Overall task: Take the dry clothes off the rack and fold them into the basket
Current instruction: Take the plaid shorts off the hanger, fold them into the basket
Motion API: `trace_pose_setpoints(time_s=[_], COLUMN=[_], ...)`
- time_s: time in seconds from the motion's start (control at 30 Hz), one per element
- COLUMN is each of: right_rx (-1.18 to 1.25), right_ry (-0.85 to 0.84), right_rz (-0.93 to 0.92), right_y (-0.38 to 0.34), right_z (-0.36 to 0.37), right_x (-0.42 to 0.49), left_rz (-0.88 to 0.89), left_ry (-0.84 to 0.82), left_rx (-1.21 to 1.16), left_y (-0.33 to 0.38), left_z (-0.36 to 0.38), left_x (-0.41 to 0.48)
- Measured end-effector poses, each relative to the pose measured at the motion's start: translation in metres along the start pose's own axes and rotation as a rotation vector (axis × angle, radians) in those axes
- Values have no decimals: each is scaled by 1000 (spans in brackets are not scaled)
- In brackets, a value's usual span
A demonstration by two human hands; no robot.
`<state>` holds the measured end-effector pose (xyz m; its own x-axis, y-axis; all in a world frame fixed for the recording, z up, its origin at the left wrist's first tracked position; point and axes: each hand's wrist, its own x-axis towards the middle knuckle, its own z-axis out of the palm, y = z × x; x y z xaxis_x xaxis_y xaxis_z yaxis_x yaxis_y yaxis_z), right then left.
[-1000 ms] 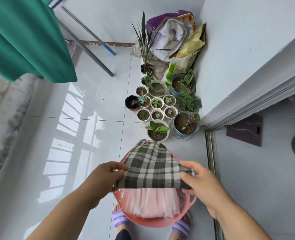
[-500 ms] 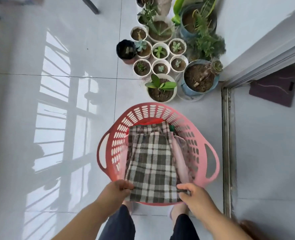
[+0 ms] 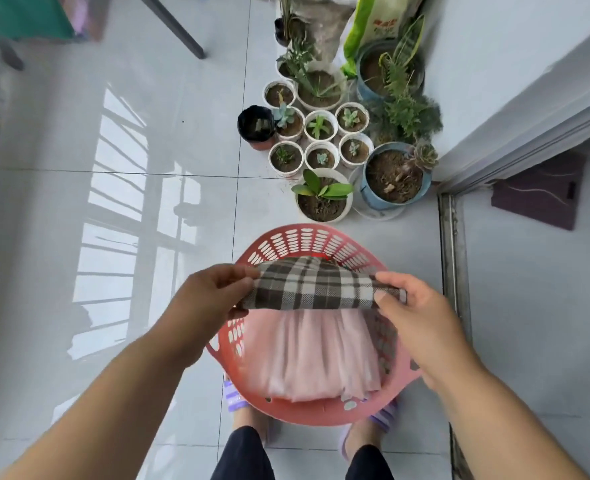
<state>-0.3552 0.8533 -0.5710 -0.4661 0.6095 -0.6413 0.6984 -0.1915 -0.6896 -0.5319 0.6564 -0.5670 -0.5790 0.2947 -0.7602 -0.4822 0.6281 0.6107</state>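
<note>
A red plastic laundry basket (image 3: 304, 237) stands on the tiled floor in front of my feet. Over it I hold a folded dark-and-white plaid cloth (image 3: 316, 287) stretched flat. My left hand (image 3: 214, 299) pinches its left edge and my right hand (image 3: 415, 317) pinches its right edge. Under the cloth, a pale pink pleated garment (image 3: 314, 355) lies inside the basket. At the top left a green cloth (image 3: 20, 15) hangs, with the drying rack's grey leg (image 3: 176, 29) beside it.
Several potted plants (image 3: 321, 157) crowd the floor just beyond the basket, against the white wall (image 3: 494, 64). A sliding-door track (image 3: 453, 271) runs along the right, with a dark mat (image 3: 543, 192) past it. Bare tiles lie to the left.
Half a second ago the plaid cloth lay low in the basket, covering the pink garment. Now both hands have lifted its near edge up and away, so the pink garment shows.
</note>
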Motion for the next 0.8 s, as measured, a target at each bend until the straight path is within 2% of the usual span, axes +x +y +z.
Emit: trace_pose_setpoints(time_s=[0.17, 0.33, 0.53, 0.63, 0.8], right_rx=[46, -114, -542, -615, -656], right_ry=[34, -18, -354, -399, -385], right_rz=[-73, 22, 349, 407, 378], right_y=[-27, 33, 130, 143, 139], right_z=[-8, 0, 23, 27, 28], right_x=[-10, -16, -12, -10, 0], left_rz=[101, -71, -269, -301, -266], left_ry=[23, -54, -324, -278, -225], left_rx=[-48, 39, 465, 496, 504], left_y=[14, -47, -129, -144, -142], left_z=[-6, 8, 41, 47, 56], left_x=[-11, -14, -12, -8, 7])
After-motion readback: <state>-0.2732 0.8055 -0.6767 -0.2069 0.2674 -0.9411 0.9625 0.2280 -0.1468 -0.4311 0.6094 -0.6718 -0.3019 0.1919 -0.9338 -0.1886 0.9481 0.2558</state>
